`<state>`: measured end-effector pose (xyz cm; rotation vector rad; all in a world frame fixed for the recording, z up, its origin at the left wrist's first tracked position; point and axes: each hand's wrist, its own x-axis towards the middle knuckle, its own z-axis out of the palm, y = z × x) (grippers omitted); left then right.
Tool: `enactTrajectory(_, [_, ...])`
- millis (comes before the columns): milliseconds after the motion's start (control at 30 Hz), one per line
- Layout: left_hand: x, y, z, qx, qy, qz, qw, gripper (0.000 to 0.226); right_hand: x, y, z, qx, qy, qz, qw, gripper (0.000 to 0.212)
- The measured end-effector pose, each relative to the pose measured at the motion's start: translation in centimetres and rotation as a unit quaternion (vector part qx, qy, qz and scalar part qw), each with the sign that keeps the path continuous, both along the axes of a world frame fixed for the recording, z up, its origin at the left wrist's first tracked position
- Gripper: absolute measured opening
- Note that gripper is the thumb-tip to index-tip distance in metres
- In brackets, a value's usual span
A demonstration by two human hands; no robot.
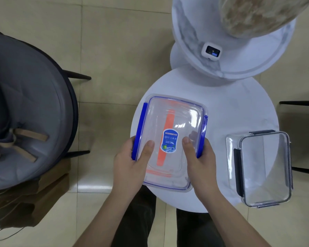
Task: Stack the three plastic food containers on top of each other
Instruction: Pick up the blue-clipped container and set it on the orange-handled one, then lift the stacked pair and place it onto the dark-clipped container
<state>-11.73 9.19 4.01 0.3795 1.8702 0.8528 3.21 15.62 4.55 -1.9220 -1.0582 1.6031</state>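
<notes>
A clear container with blue side clips point(169, 122) and a blue label sits over the left part of the white round table point(239, 107). Through it I see orange clips of another container point(165, 138) directly underneath. My left hand point(130, 163) grips its left blue clip, thumb on the lid. My right hand point(201, 157) grips the right blue clip, thumb on the lid too. A third clear container with dark grey clips point(262, 168) stands apart at the table's right edge.
A higher marble-patterned round table point(194, 32) stands behind, carrying a small white device point(211, 51) and a beige round object point(257, 13). A grey cushioned chair point(25, 104) is at the left, a cardboard box point(48, 193) below it. Dark chair legs point(300, 103) show at right.
</notes>
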Motion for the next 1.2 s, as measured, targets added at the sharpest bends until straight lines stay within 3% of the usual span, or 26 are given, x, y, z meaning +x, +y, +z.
enactTrajectory(300, [-0.3,0.9,-0.9,-0.002,0.01,-0.017,1.0,0.052,-0.5,-0.1,-1.5,0.004,-0.019,-0.006,1.0,0.027])
enactTrajectory(467, [-0.4,1.5,-1.4,0.012,0.047,-0.034,0.998,0.053,-0.7,-0.3,-1.9,0.023,-0.008,-0.019,1.0,0.045])
enactTrajectory(633, [-0.3,1.6,-1.5,0.008,-0.004,-0.004,1.0,0.056,-0.8,-0.5,-2.1,0.021,-0.002,-0.021,1.0,0.056])
enactTrajectory(867, [0.1,1.7,-1.6,0.015,0.031,-0.011,0.999,0.049,-0.5,-0.8,-1.8,0.015,-0.004,-0.024,1.0,0.048])
enactTrajectory(1200, [0.0,1.3,-1.9,0.009,0.009,0.016,1.0,0.048,-0.9,-0.7,-2.0,0.02,-0.013,-0.02,1.0,0.059])
